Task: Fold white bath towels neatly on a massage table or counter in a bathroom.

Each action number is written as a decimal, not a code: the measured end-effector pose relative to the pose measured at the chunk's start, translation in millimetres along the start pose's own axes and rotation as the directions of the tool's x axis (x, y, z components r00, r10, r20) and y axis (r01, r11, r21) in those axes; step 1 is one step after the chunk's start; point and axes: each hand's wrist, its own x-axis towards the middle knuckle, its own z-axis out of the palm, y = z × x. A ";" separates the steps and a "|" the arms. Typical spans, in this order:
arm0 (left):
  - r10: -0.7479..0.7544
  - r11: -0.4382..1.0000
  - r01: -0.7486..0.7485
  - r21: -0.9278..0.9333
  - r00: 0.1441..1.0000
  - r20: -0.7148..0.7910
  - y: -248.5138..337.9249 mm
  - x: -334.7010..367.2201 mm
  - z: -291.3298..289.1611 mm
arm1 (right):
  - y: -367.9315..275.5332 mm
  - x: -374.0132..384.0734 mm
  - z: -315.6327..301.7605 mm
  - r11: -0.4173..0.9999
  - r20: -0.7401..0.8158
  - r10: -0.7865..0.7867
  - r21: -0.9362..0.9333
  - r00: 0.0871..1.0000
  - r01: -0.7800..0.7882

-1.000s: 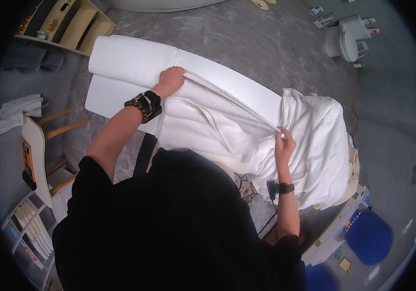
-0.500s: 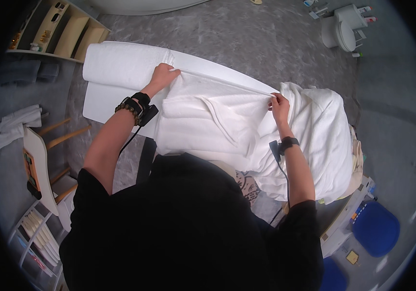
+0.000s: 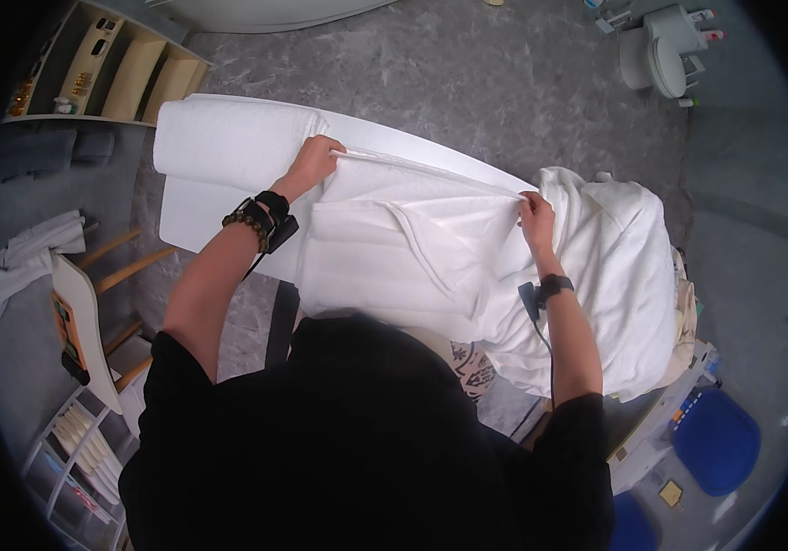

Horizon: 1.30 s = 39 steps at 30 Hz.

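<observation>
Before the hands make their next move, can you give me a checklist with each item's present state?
1. Left hand gripping the flat white cloth towel by its far edge: ok.
2. Right hand gripping that edge farther right: ok.
3. Edge drawn nearly straight between the hands: ok.
4. Towel's top surface smooth: not ok, a raised fold crosses it.
5. Towel separate from the large crumpled white fabric heap: cannot tell, they meet on the right.
6. Towel's underside wrinkle-free: cannot tell, hidden.
</observation>
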 end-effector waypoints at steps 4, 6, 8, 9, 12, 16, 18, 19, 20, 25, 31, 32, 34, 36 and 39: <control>0.187 0.979 -0.176 -0.104 0.977 0.106 -7.3 -1.7 4.4 | -10.4 -10.0 5.2 0.997 -0.018 -0.074 0.016 0.997 0.074; 0.126 0.989 -0.114 -0.099 0.983 0.130 -10.6 0.1 7.1 | -15.0 -8.9 4.5 0.993 -0.021 -0.101 -0.056 0.995 0.100; 0.072 0.994 -0.057 -0.094 0.985 0.158 -5.1 2.1 6.0 | -3.9 -5.1 3.4 0.982 0.014 -0.157 -0.105 0.987 0.158; 0.031 0.996 -0.012 -0.089 0.977 0.211 6.6 3.6 1.5 | 1.7 -4.1 3.0 0.964 0.051 -0.213 -0.155 0.976 0.218; -0.012 0.991 0.051 -0.122 0.954 0.301 14.0 9.4 -0.9 | 8.8 -1.4 6.6 0.929 0.010 -0.356 -0.104 0.934 0.355; -0.059 0.982 0.097 -0.161 0.973 0.223 -3.0 19.0 3.5 | 5.6 0.2 6.5 0.978 0.027 -0.201 0.068 0.979 0.199; -0.088 0.984 0.117 -0.134 0.975 0.205 -9.5 25.0 4.8 | 10.1 3.0 4.5 0.995 0.040 -0.093 0.042 0.995 0.091; -0.116 0.985 0.137 -0.107 0.976 0.182 -12.2 27.9 7.2 | 12.9 4.5 6.0 0.996 0.040 -0.086 0.041 0.995 0.085; -0.116 0.985 0.138 -0.106 0.976 0.187 -14.6 30.6 11.1 | 15.3 6.9 9.5 0.997 0.052 -0.080 0.004 0.995 0.080; -0.124 0.989 0.127 -0.071 0.991 0.043 -31.5 38.5 34.0 | 15.6 20.2 24.9 0.989 0.018 -0.104 -0.101 0.994 0.105; -0.257 0.966 0.257 0.036 0.966 0.004 -21.8 37.0 48.3 | 27.5 20.7 34.6 0.979 -0.034 0.027 -0.200 0.999 -0.033; -0.255 0.966 0.255 0.039 0.967 0.001 -25.5 35.3 50.1 | 29.0 20.0 37.8 0.980 -0.036 0.024 -0.196 0.999 -0.031; -0.263 0.964 0.264 0.026 0.964 -0.039 -31.9 32.2 53.9 | 32.6 17.9 42.5 0.987 -0.058 0.005 -0.158 0.998 -0.014; -0.258 0.966 0.257 -0.021 0.966 -0.027 -30.3 32.6 54.8 | 33.9 14.0 42.6 0.994 -0.075 0.027 -0.104 0.997 -0.035; -0.164 0.984 0.156 -0.085 0.983 -0.086 -33.6 30.7 56.6 | 33.9 5.6 45.3 0.999 -0.165 0.046 0.000 0.985 -0.046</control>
